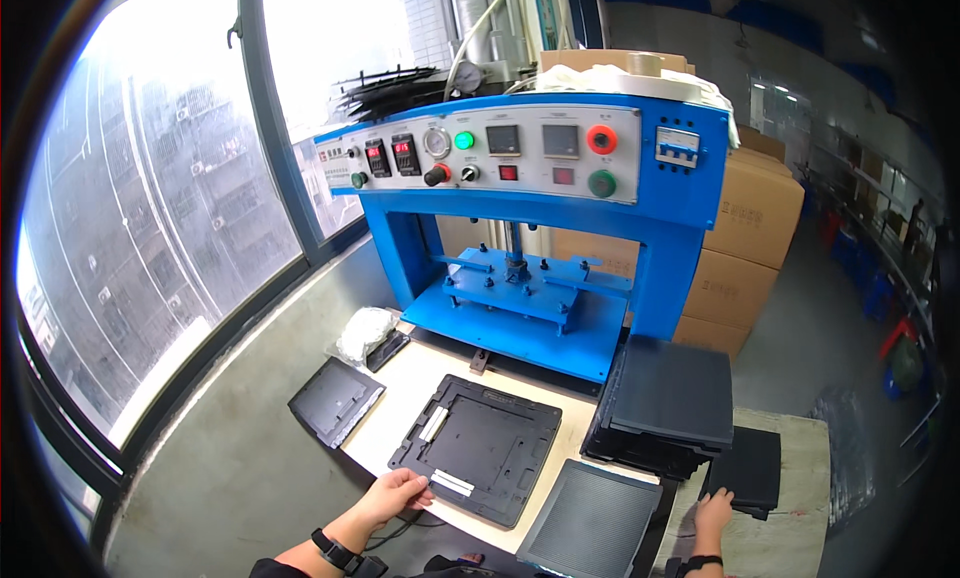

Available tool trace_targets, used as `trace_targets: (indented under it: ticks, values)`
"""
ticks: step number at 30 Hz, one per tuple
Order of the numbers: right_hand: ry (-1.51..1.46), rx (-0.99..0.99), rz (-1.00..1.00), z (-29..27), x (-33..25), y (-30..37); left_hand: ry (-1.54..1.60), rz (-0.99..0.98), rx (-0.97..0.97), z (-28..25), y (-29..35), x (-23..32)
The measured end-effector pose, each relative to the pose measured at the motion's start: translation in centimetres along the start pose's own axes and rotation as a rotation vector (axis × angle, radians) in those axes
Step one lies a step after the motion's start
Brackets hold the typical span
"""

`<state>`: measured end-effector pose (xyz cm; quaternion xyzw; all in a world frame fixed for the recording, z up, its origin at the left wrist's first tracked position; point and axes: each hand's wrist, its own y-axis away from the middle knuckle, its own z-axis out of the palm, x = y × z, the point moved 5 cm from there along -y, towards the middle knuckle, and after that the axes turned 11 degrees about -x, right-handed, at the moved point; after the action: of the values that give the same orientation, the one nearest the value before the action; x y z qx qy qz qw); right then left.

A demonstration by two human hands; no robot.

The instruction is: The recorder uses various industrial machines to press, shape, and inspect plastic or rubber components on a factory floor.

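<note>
A square black plastic panel [490,448] lies on the pale worktop in front of me, its recessed face up, with white strips [452,482] on its left and near sides. My left hand [400,493] pinches the near left corner of this panel, beside a white strip. Out to the right, my right hand [713,511] has its fingers on the near left edge of a smooth black panel [750,468], its fingertips partly hidden there. That panel rests on a lower side table. Between my hands lies a textured dark panel [590,523] at the worktop's front edge.
A blue press [520,323] with a control panel [500,153] stands behind the worktop [400,418]. A stack of black panels [665,393] stands at right. Another panel [335,398] and a clear plastic bag [366,336] lie at left. Cartons [735,278] are piled behind.
</note>
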<state>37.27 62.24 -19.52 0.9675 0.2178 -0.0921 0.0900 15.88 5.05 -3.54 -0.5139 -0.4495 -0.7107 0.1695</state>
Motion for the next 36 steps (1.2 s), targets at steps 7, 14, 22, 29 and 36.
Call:
trace_targets:
  ticks: [7,14,22,29,36]
  values:
    - [-0.085,0.121,-0.086,-0.5,2.8,10.1,-1.101,0.407,-0.070,-2.9,-5.9,2.2]
    - [-0.054,0.146,0.208,5.1,4.1,30.9,-1.677,0.629,-0.663,0.4,-14.1,2.7]
    - [-1.146,-0.624,1.014,24.2,-3.0,66.3,-1.719,0.713,-0.937,3.3,-15.6,-0.6]
    - [-0.787,-0.347,1.103,25.5,-9.7,76.2,-1.915,0.608,-1.187,3.6,-16.0,2.3]
    - [-0.798,0.218,1.204,22.7,-17.2,87.4,-1.323,0.822,-1.768,11.1,2.6,2.5]
